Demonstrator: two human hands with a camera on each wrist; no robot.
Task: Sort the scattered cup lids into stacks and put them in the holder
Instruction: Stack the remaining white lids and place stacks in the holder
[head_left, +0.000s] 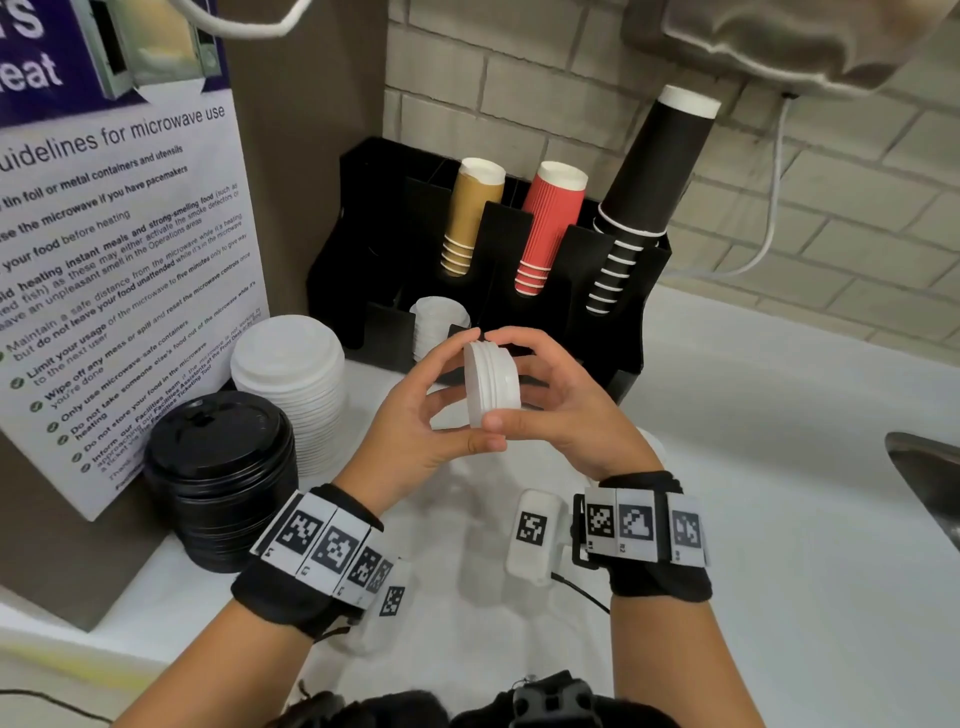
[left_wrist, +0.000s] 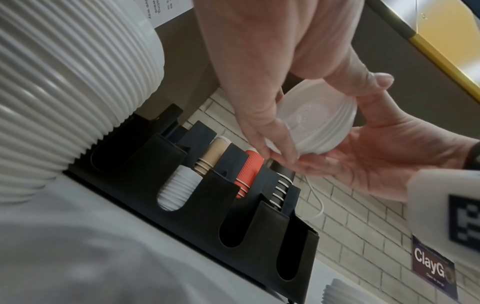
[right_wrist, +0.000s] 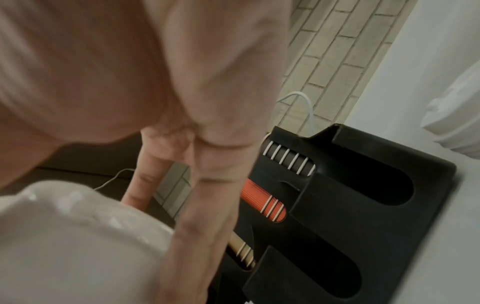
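A short stack of small white lids (head_left: 491, 383) is held on edge between both hands above the counter. My left hand (head_left: 441, 400) curls round its left face and rim; my right hand (head_left: 545, 395) cups its right side. The left wrist view shows the same white lids (left_wrist: 315, 125) pinched at the rim by fingers of both hands. The black holder (head_left: 631, 312) stands just behind, with a stack of small white lids (head_left: 436, 325) in a front slot. Two other front slots (left_wrist: 233, 228) look dark and empty. The held lids (right_wrist: 78, 236) fill the lower left of the right wrist view.
A tall stack of large white lids (head_left: 291, 384) and a stack of black lids (head_left: 221, 467) stand at the left by a microwave notice (head_left: 119, 270). Brown, red and black cups (head_left: 550, 228) fill the holder's back slots. A sink edge (head_left: 930, 478) lies at the right.
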